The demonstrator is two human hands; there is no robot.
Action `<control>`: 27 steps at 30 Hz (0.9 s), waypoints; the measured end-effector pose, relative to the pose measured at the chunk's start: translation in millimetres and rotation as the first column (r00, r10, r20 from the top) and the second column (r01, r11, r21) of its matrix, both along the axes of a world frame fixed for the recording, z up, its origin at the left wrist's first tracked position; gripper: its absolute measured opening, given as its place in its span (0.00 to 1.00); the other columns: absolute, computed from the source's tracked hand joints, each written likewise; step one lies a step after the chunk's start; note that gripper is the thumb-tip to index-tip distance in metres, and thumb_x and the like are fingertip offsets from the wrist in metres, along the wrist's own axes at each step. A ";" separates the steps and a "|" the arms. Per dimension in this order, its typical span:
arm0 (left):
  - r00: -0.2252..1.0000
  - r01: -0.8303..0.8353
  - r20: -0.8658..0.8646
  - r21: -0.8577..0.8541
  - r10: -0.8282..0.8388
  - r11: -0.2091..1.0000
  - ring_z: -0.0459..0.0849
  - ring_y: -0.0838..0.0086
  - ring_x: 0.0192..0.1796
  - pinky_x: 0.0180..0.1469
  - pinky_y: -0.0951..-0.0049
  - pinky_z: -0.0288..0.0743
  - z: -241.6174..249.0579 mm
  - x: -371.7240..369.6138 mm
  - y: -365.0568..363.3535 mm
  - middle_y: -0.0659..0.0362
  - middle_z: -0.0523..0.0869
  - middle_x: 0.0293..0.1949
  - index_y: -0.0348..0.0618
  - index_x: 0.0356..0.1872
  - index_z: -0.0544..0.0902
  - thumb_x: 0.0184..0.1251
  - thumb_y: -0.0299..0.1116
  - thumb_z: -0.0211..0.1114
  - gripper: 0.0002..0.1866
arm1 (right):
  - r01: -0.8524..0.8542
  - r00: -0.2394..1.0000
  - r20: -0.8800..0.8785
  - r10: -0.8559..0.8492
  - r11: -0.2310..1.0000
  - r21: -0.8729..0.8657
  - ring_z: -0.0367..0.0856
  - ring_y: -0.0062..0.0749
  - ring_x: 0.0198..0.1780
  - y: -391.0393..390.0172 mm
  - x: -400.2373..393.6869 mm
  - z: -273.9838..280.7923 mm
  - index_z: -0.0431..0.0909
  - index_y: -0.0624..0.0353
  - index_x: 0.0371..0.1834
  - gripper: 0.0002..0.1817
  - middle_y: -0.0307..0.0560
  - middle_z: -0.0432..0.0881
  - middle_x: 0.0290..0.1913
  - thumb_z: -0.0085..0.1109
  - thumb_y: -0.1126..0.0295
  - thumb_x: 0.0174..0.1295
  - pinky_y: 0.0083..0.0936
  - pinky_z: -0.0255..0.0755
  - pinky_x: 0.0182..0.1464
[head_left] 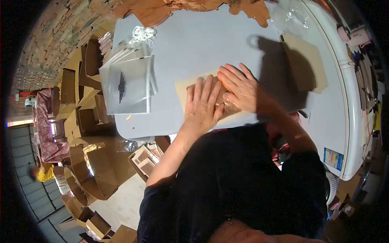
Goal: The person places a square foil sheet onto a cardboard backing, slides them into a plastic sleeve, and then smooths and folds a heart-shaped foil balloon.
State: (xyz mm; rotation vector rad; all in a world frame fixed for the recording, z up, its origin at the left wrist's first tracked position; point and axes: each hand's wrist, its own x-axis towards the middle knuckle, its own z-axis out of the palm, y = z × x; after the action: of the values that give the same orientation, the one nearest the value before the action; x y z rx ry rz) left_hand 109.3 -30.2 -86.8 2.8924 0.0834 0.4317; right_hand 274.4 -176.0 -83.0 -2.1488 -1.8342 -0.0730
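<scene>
My left hand lies flat with its fingers stretched out over a tan sheet of paper or card. Beside it, my right hand rests with fingers extended, its fingertips close to the left hand's. Between the palms shows a shiny clear plastic piece, with a brownish item under it that I cannot make out. Both hands cover most of the sheet, which sits near the table's front edge.
Clear plastic bags lie stacked at the table's left, below white cords. Tan cards are piled at the right. Brown leather-like material lies along the back edge. Cardboard boxes crowd the floor at left.
</scene>
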 end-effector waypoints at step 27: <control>0.997 -0.033 -0.072 -0.063 0.028 0.997 0.55 0.50 0.79 0.78 0.47 0.48 -9.1 -26.4 -19.4 0.51 0.61 0.78 0.47 0.77 0.66 0.75 0.48 0.56 0.33 | 0.311 -0.228 -0.973 0.035 0.950 -0.039 0.87 0.46 0.41 -29.4 -149.5 -31.0 0.62 0.68 0.67 0.29 0.63 0.84 0.42 0.26 0.51 0.84 0.35 0.81 0.43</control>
State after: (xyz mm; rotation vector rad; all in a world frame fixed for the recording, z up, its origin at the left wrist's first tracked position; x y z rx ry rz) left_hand 82.9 -49.6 -95.9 2.8468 0.1500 0.3249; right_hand 124.9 -205.4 -114.0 -1.2013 -0.4104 1.0744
